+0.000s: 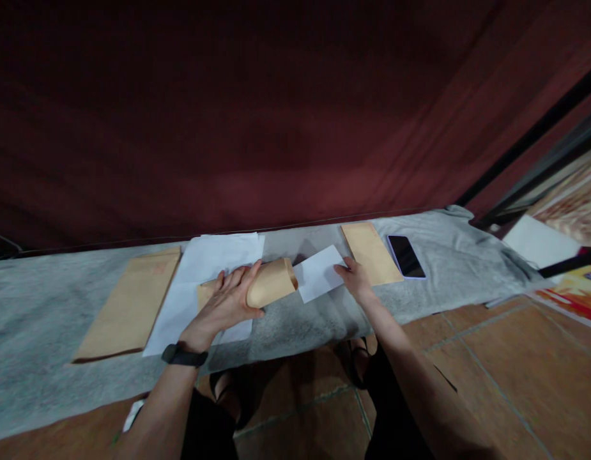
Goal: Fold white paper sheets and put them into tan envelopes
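A small brown paper envelope (272,281) is gripped across its left part by my left hand (230,297), fingers over its far edge and thumb at its near side. Its mouth bulges apart and faces right. Between thumb and fingers, my right hand (353,276) holds the right end of a folded white paper (320,273). The paper's left edge is right at the envelope's mouth; whether it touches or enters I cannot tell. White sheets (218,252) lie partly under my left hand and the envelope.
The grey cloth (288,329) covers a long, narrow surface against a dark red hanging (276,128). A large brown envelope (130,303) lies left, a smaller brown envelope (372,255) right, beside a phone (406,257). Floor tiles (299,415) show below the near edge.
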